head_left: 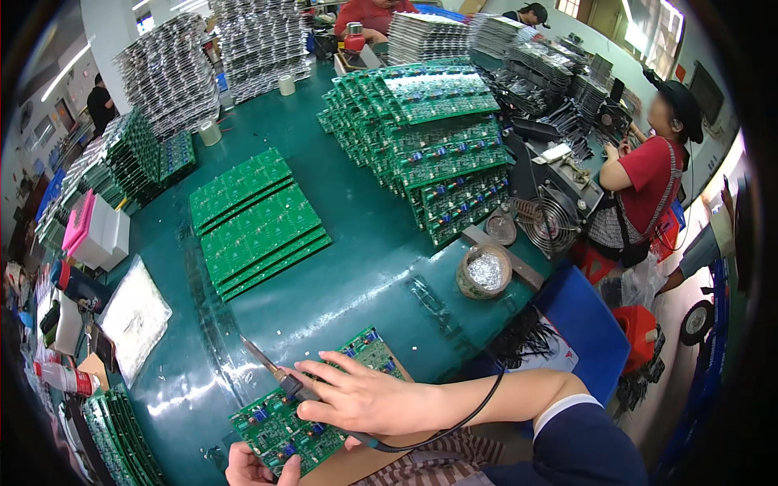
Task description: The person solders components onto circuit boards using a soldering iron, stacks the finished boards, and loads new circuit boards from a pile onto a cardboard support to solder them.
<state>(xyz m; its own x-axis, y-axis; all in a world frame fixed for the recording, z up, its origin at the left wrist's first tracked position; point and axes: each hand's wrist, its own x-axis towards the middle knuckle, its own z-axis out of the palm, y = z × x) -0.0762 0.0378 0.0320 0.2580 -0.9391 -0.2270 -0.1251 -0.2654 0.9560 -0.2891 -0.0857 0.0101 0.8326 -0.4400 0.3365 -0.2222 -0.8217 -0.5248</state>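
Circuit board (274,429) is nearside of the flat board stack (258,220), left hand (245,467) pinching its corner, right hand (366,401) gripping the soldering iron (290,384), fingers fanned. I'd brace that corner, tip held clear.

a green table (371,212) carries stacked circuit boards (258,228).

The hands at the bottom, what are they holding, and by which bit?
Right hand: soldering iron, by its dark handle. Left hand: green circuit board, by its near left edge.
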